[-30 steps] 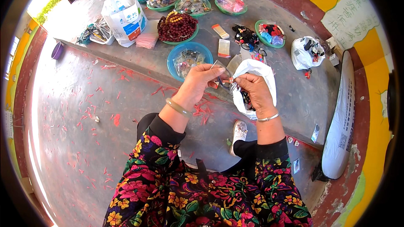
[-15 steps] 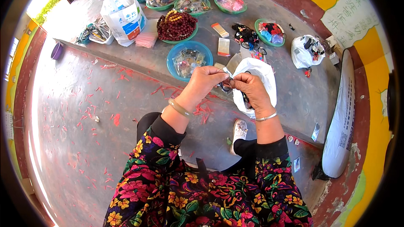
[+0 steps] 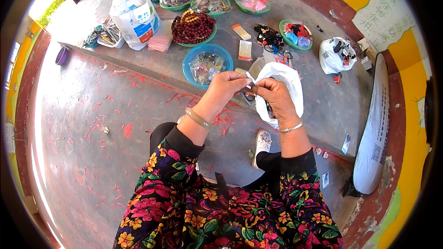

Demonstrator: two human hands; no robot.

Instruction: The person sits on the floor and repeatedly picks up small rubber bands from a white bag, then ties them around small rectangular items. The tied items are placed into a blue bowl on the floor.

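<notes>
My left hand (image 3: 221,90) and my right hand (image 3: 278,97) meet at the fingertips, both closed in a pinch. Between them is a dark looped band (image 3: 247,96), perhaps a hair tie or cord bracelet; its exact kind is too small to tell. A small white strip (image 3: 249,75) sticks up at my left fingertips. Just behind and below my right hand, a white plastic bag (image 3: 296,90) stands with its mouth open, dark bands inside it. Left of the hands lies a blue basin (image 3: 186,67) holding small clear packets.
Dark red bead strings (image 3: 191,32) fill a green tray, near a white shopping bag (image 3: 134,20). Several trays of packets stand farther back. Black bands (image 3: 269,37), a green basin (image 3: 282,28) and another white bag (image 3: 328,60) are at the right. Red scraps (image 3: 128,131) litter the floor.
Both hands stay in nearly the same place. My fingertips have shifted slightly, and the white strip now stands more upright between them.
</notes>
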